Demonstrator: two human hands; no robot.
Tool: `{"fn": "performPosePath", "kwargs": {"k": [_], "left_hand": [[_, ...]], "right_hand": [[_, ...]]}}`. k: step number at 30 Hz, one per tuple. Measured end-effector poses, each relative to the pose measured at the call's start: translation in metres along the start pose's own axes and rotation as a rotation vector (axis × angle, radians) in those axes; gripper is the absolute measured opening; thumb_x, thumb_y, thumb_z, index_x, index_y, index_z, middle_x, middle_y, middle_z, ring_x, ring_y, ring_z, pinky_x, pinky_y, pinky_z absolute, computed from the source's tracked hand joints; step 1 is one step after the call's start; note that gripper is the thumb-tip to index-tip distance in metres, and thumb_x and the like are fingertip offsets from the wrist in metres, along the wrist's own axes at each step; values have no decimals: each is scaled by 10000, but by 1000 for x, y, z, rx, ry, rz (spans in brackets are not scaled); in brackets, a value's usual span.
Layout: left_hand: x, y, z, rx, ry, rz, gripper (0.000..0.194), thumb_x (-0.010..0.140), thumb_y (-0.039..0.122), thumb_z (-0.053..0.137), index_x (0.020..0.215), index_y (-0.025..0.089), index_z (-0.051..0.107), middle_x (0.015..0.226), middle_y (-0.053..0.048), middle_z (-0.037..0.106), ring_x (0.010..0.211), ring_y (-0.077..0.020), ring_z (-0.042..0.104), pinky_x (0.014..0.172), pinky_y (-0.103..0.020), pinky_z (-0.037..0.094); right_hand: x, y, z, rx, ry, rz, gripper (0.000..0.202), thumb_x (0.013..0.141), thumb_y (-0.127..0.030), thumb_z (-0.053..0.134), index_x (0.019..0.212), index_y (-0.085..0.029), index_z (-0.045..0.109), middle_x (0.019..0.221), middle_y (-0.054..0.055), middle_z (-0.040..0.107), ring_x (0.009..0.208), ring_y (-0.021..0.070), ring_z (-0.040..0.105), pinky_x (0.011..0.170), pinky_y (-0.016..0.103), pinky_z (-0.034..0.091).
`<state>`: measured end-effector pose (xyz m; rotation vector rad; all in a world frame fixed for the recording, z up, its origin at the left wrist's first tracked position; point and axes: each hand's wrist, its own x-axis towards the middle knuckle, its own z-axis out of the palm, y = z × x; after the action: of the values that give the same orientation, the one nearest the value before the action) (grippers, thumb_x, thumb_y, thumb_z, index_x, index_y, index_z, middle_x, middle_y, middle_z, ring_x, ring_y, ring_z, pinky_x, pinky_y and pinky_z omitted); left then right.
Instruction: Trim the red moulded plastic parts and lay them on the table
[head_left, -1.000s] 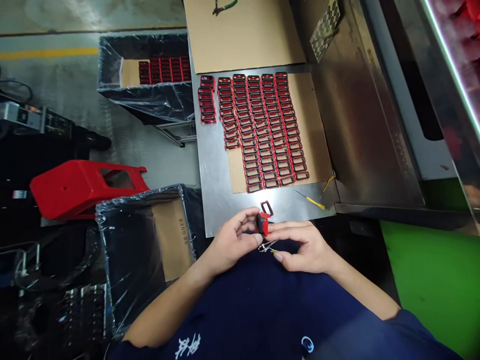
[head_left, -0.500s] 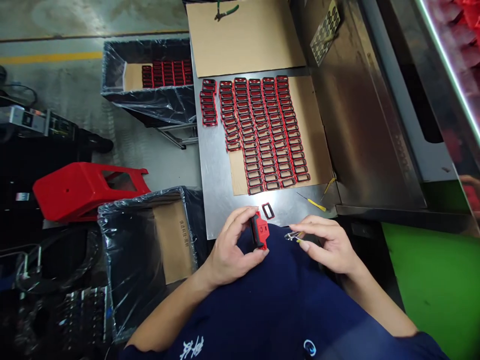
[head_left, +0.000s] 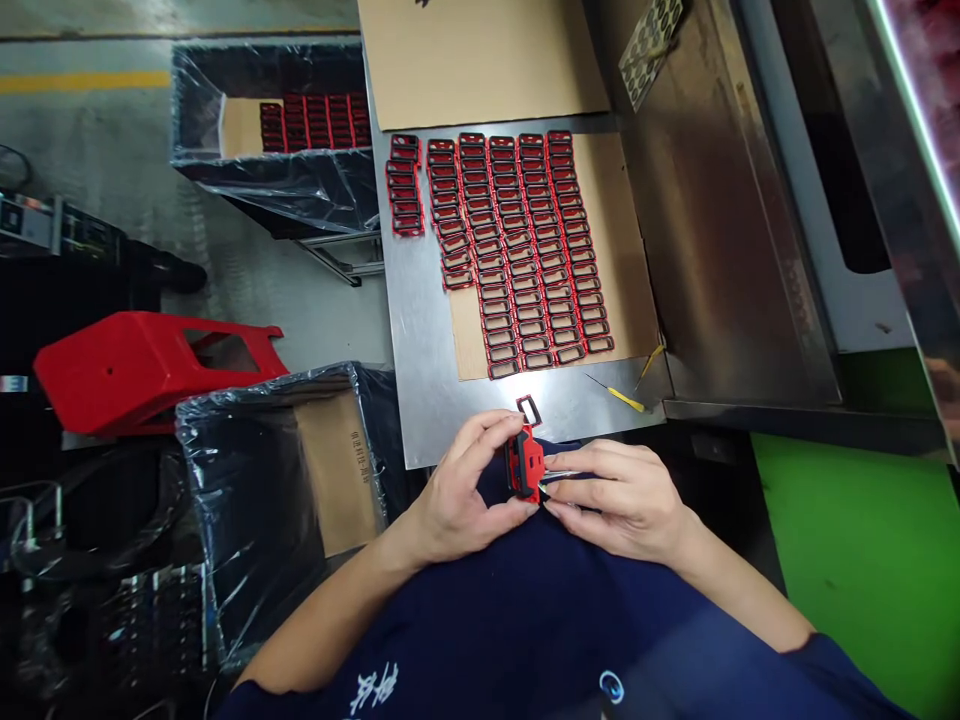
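At the worktop's (head_left: 427,380) near edge, both hands are working one red part (head_left: 524,466).
The left hand (head_left: 459,497) is pinching the part over the lap, grip closed around it; the right hand (head_left: 616,497), at 3 o'clock of it, is nipping tweezers (head_left: 559,478) against its side. The tweezers could be slipping and scratching it, or knocking it floorward. A loose frame (head_left: 529,409) is lying at 12 o'clock.
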<state>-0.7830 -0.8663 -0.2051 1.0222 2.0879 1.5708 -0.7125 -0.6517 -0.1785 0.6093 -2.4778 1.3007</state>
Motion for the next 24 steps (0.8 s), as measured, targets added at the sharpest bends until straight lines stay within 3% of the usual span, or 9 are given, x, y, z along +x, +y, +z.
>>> {"fn": "performPosePath", "kwargs": {"k": [13, 24], "left_hand": [[2, 1, 0, 14, 7, 20, 743, 817, 192, 719, 1468, 273, 369, 1330, -129, 490, 1245, -259, 540, 1046, -430, 515], [0, -2, -2, 65, -14, 26, 770, 827, 311, 757, 1495, 275, 375, 1251, -119, 533, 1145, -248, 582, 980, -413, 551]], "right_hand": [[3, 0, 0, -1, -40, 1, 42, 912, -183, 709, 948, -162, 698, 1030, 61, 696, 762, 132, 647, 650, 250, 537], [-2, -1, -1, 35, -129, 61, 80, 962, -181, 657, 1019, -148, 701, 1071, 64, 690, 849, 154, 681, 718, 261, 574]]}}
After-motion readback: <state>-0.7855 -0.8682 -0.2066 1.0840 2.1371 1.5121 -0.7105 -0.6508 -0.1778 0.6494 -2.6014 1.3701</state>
